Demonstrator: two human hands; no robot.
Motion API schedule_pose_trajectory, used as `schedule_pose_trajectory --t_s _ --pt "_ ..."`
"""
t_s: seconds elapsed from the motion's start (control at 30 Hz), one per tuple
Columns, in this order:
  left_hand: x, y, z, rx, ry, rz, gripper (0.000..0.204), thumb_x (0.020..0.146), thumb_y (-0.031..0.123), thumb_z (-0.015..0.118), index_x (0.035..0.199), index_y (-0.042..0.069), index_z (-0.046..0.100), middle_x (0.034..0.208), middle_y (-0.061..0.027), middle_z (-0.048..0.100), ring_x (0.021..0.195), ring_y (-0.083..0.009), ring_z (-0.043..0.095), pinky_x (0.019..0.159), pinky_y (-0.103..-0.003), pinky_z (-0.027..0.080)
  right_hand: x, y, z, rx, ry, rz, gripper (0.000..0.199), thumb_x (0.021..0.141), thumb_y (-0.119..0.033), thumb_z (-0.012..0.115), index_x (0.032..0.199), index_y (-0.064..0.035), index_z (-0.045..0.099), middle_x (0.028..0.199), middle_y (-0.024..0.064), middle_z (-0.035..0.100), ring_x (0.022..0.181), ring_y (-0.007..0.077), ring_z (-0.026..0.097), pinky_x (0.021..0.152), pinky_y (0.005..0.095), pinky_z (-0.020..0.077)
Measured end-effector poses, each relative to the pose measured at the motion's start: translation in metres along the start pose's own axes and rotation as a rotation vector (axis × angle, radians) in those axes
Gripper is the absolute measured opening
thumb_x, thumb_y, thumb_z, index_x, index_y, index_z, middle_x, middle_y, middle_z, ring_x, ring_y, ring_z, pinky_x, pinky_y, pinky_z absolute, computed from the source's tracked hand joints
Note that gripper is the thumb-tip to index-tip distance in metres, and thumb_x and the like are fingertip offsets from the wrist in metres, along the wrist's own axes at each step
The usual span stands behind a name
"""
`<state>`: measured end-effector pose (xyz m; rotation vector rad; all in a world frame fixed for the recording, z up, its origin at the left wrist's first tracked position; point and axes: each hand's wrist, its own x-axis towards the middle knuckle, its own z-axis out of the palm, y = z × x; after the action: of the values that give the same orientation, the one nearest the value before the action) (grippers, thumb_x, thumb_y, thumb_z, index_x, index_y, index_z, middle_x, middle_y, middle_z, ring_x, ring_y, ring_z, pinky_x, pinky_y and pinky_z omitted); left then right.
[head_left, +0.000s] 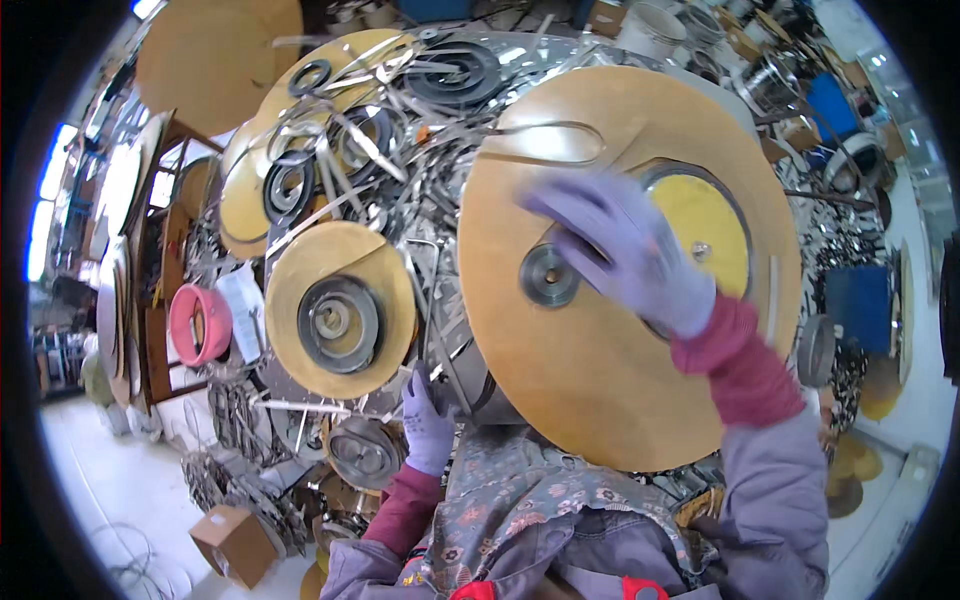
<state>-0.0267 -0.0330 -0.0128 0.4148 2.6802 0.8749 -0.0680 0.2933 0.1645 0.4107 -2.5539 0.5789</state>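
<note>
A large round tan disc (600,390) takes up the middle right. My right hand (640,250), in a lilac glove and blurred by motion, hovers over it, thumb and fingers apart with nothing seen between them. Beneath its fingers is a small round metal hub (548,277). To its right, partly covered by my hand and wrist, lies a yellow round plate (700,220) with a dark rim. A looped metal strip (565,142) rests near the disc's far edge. My left hand (428,435), also gloved, is low beside the bench edge, its visible fingers stretched out near a dark metal part (485,390).
A smaller tan disc (290,335) with a coiled metal strip (335,322) stands left. Metal strips and offcuts (425,180) cover the bench behind. A pink ring-shaped tub (200,325) is far left, a cardboard box (235,545) on the floor, and blue bins (858,310) at right.
</note>
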Motion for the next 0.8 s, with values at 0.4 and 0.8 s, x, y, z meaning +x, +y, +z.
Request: schedule_pose_trajectory --t_s 0.4,0.8 --pt "0.174 0.218 0.050 0.149 -0.115 1.016 0.050 0.074 0.004 0.056 0.123 0.004 0.045 0.115 -0.0148 0.049 0.109 -0.0321 0.047 0.090 -0.041 0.039 -0.374 -0.175 0.037 -0.469 -0.215 1.469 0.056 0.079 -0.011 0.055 0.133 -0.0058 0.042 0.129 0.0169 0.042 0.113 0.0353 0.041 0.098 0.0472 0.0312" --pt "0.223 0.286 0.163 0.607 -0.211 0.753 0.050 0.081 0.011 0.056 0.129 0.006 0.042 0.116 -0.0164 0.053 0.107 -0.0318 0.055 0.084 -0.039 0.048 -0.462 -0.140 -0.019 -0.492 0.235 1.465 0.041 0.082 -0.003 0.050 0.122 -0.0010 0.052 0.121 0.0201 0.052 0.116 0.0365 0.046 0.101 0.0444 0.0342"
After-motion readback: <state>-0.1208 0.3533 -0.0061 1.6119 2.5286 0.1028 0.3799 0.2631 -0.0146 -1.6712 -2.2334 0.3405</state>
